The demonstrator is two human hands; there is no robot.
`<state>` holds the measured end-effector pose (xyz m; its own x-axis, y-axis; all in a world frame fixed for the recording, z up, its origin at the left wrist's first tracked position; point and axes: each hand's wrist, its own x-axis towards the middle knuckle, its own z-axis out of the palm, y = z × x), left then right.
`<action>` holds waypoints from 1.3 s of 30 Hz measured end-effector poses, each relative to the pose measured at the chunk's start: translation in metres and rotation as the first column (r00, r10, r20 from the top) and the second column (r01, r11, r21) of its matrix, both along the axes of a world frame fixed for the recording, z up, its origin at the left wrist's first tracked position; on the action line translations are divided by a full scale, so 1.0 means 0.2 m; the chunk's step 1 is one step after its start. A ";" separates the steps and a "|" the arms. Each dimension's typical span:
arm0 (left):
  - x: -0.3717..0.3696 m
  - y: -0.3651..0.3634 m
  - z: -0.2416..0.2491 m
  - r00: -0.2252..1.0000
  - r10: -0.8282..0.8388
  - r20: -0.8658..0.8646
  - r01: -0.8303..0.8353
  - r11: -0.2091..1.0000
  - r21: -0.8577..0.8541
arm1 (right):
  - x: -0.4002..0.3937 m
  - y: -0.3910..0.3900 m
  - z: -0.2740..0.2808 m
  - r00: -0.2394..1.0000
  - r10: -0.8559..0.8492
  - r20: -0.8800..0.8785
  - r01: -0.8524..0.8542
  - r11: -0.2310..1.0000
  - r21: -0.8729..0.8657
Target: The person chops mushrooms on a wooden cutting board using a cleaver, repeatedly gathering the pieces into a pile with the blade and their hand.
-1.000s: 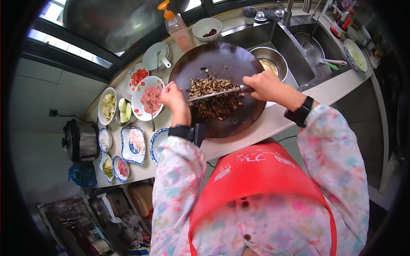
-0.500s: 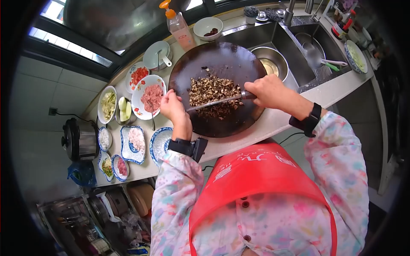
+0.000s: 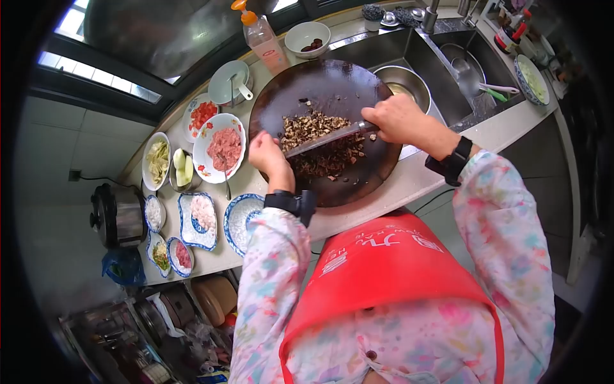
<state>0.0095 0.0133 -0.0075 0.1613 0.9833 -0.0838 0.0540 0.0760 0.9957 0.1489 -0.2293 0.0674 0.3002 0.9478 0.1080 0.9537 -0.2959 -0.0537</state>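
My right hand [image 3: 398, 120] is closed round the handle of a kitchen knife [image 3: 329, 139], whose blade shows mostly edge-on from above. The blade lies slantwise across a heap of chopped brown pieces, perhaps mushroom [image 3: 314, 130], on a dark round chopping board [image 3: 371, 179]. At the blade's far end my left hand [image 3: 272, 159] has its fingers curled in on the tip; the fingertips are partly hidden. Darker pieces are gathered on the near side of the blade, lighter ones beyond it.
Left of the board stand a bowl of minced meat [image 3: 224, 147], a bowl of shredded vegetable [image 3: 157, 160] and several small dishes. A soap bottle [image 3: 265, 45] and a white bowl [image 3: 307, 40] stand behind. The sink [image 3: 409, 57] and a metal basin [image 3: 409, 80] are at right.
The knife has moved up and away across the heap at its handle end, with my right hand. My left hand has shifted slightly right. The chopped pieces are spread differently around the blade.
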 end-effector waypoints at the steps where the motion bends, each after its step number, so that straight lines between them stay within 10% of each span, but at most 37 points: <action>1: 0.02 -0.03 -0.02 0.995 0.043 -0.084 -0.039 0.998 0.048 | 0.01 0.00 -0.06 0.999 -0.032 -0.003 0.032 0.997 -0.071; 3: 0.05 -0.07 -0.04 0.997 0.066 -0.036 -0.053 0.959 0.277 | -0.02 -0.07 -0.20 0.996 -0.042 -0.081 0.043 0.999 0.016; 11: -0.01 0.02 0.04 0.992 -0.104 0.065 0.111 0.986 -0.126 | -0.02 -0.01 0.03 0.995 -0.043 -0.092 0.039 0.998 -0.043; 15: 0.03 -0.10 0.01 0.997 0.007 -0.081 0.016 0.959 0.282 | -0.05 -0.08 -0.15 0.988 -0.098 -0.118 0.089 0.993 -0.080; 21: 0.01 0.03 0.12 0.984 -0.174 0.027 0.176 0.969 -0.173 | -0.02 -0.01 0.05 0.990 -0.099 -0.102 0.091 0.992 -0.085; 27: -0.02 -0.13 0.00 0.996 -0.046 -0.072 0.058 0.982 0.178 | -0.08 -0.10 -0.19 0.983 -0.117 -0.141 0.113 0.993 -0.034; 30: -0.05 -0.09 0.01 0.989 -0.134 -0.057 0.142 0.977 0.160 | -0.12 -0.12 -0.15 0.956 -0.131 -0.261 0.126 0.991 -0.034; 33: -0.15 -0.02 0.07 0.796 -0.605 0.016 0.601 0.788 -0.132 | -0.15 -0.14 -0.05 0.956 -0.106 -0.274 0.096 0.994 -0.051; 37: -0.18 -0.26 0.19 0.643 -0.645 -0.412 0.758 0.611 0.228 | -0.14 -0.17 0.00 0.994 0.106 0.007 -0.106 0.979 0.172; 39: -0.12 -0.50 0.28 0.598 -0.742 -0.303 0.801 0.536 0.268 | -0.13 -0.16 0.00 0.984 0.130 0.121 -0.152 0.970 0.189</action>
<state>-0.0136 -0.0871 0.0493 0.8870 0.4407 0.1381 0.0565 -0.4002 0.9147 0.1226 -0.2610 0.0681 0.1418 0.9364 0.3210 0.9883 -0.1521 0.0071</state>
